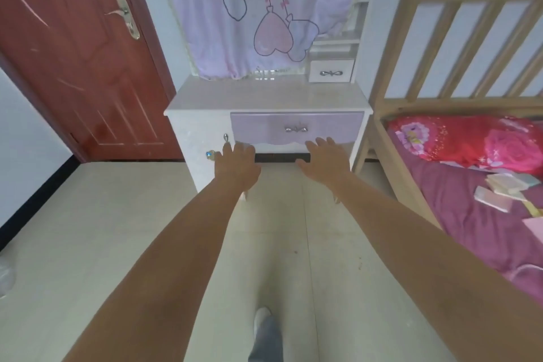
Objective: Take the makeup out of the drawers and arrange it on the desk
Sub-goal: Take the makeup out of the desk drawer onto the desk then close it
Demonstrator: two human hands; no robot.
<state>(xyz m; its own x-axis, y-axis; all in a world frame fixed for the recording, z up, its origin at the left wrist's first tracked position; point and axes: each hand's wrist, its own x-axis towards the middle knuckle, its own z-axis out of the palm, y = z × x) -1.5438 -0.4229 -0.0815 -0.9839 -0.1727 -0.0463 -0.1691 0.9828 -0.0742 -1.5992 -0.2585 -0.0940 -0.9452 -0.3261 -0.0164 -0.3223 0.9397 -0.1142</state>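
Over on the left stood the red door (pixel 79 67), shut, and then came the white table (pixel 264 95) with its bare top, a cartoon cloth (pixel 258 9) hanging over what sat behind it. The left hand (pixel 236 163) reached out with fingers spread and holding nothing, hovering in front of the table's left cabinet front, close by the small crystal knob (pixel 210 153). The purple drawer (pixel 296 128) was shut, its bow-shaped silver handle (pixel 296 128) untouched (no makeup was in sight, so it was presumably still inside). The right hand (pixel 326 160) was likewise flat and empty, fingertips up near the drawer's lower edge, and contact could not be made out. To do the opening well, one hand would best hook that central handle and draw straight back, so the drawer slid evenly and did not jam; the other could steady the table. Further right, the little white drawer (pixel 331 70) on the tabletop was closed too and might be worth checking afterwards. The wooden bed (pixel 458 47) on the far right played no part.
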